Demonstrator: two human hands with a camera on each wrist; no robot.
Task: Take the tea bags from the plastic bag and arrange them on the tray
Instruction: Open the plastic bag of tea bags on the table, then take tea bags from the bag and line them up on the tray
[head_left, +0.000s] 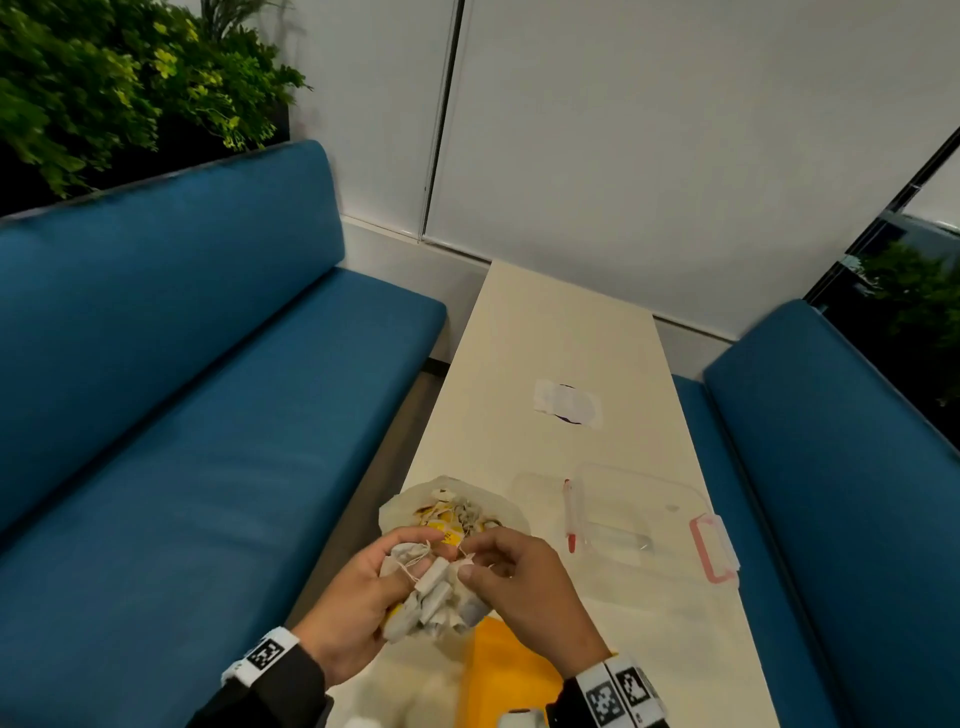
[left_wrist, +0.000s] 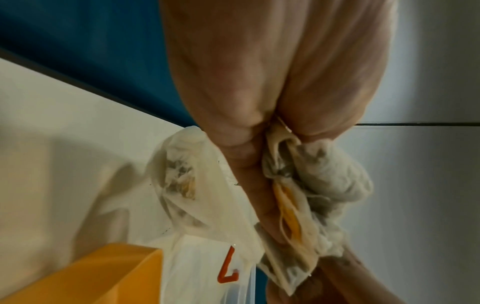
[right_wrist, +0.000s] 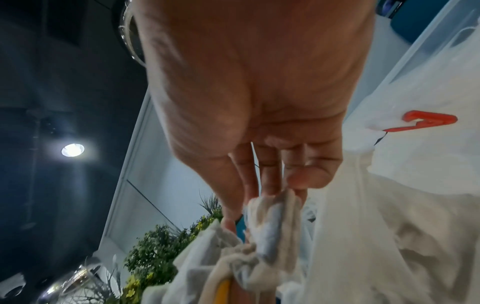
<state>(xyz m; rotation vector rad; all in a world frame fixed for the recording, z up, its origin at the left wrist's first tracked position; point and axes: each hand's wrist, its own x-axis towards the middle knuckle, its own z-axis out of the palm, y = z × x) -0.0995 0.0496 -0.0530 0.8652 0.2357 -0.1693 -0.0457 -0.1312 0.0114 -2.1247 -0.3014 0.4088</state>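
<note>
- Head view: the left hand (head_left: 358, 597) holds a tangled clump of tea bags (head_left: 431, 597) above the near end of the tabletop (head_left: 561, 332), its grip curled round the bundle from the left.
- The right hand (head_left: 524, 587) meets the clump from the right, its grip narrow, thumb and fingers pinching at the strings and paper of the clump.
- Just beyond the hands the plastic bag (head_left: 498, 506) lies open on the tabletop with more tea bags and yellow tags showing inside.
- To the right of the bag sits a clear container (head_left: 644, 499) with a pink clip; a red and white pen (head_left: 570, 514) lies along its left side.
- A yellow tray (head_left: 509, 670) lies under the hands at the near edge. Blue benches (head_left: 197, 395) flank the tabletop.
- Left wrist view: the left hand (left_wrist: 262, 86) is closed on the tea bags (left_wrist: 311, 185), crumpled paper and a yellow tag pressed between thumb and fingers. The plastic bag (left_wrist: 182, 185) hangs just beside it, and a corner of the yellow tray (left_wrist: 103, 275) is below.
- Right wrist view: the fingers of the right hand (right_wrist: 249, 102) curl down and nip a grey-white tea bag (right_wrist: 272, 214); the plastic bag (right_wrist: 402, 226) fills the right side.
</note>
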